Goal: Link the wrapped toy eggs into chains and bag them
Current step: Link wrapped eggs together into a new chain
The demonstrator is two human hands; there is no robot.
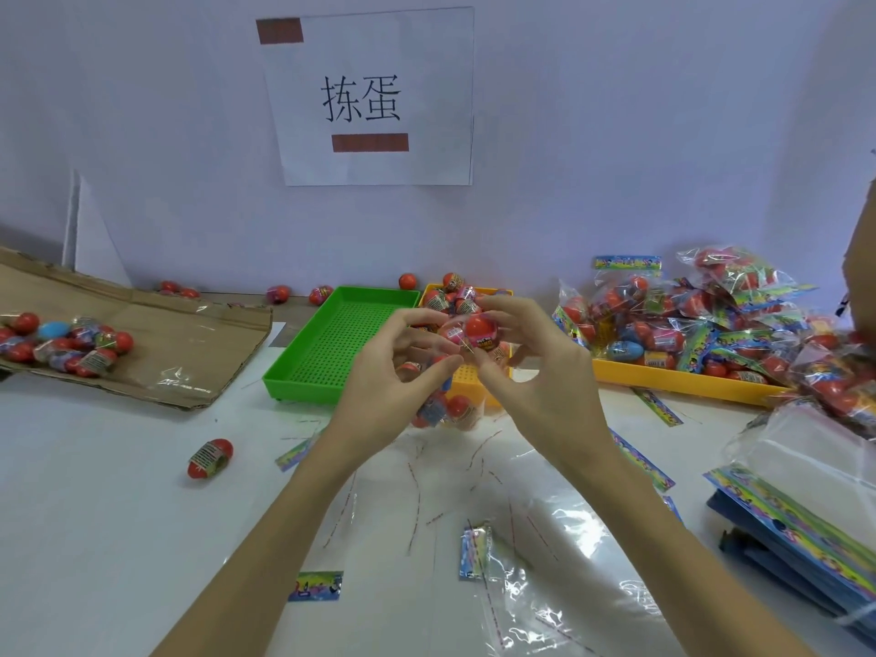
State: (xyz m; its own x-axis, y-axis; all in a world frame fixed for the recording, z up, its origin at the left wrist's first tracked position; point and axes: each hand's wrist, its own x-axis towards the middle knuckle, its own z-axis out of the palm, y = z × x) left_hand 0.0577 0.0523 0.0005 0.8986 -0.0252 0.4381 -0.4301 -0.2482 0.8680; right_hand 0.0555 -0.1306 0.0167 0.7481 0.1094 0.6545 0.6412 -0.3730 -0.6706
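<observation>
- Right now both hands are up over the near end of the green tray, working a cluster of wrapped toy eggs between them.
- Left hand has its fingers curled in, thumb and forefinger pinching at the wrapping under the cluster.
- Right hand grips the cluster from the other side, fingers wrapped over a red egg on top.
- More linked eggs dangle below the hands as a chain, hanging just to the right of the green tray's near corner.
- Directly right of the green tray, touching it, sits a small yellow tray heaped with loose eggs at its far end.
- Further right of that, a long yellow tray carries a pile of filled bags.
- Left of the green tray, a flattened cardboard sheet holds another bunch of eggs.
- One lone egg lies on the white table, nearer the person than the green tray and to its left.
- Empty clear bags and thin red tear strips lie scattered on the near side of the green tray.
- Behind it on the wall hangs a paper sign with two printed characters.
</observation>
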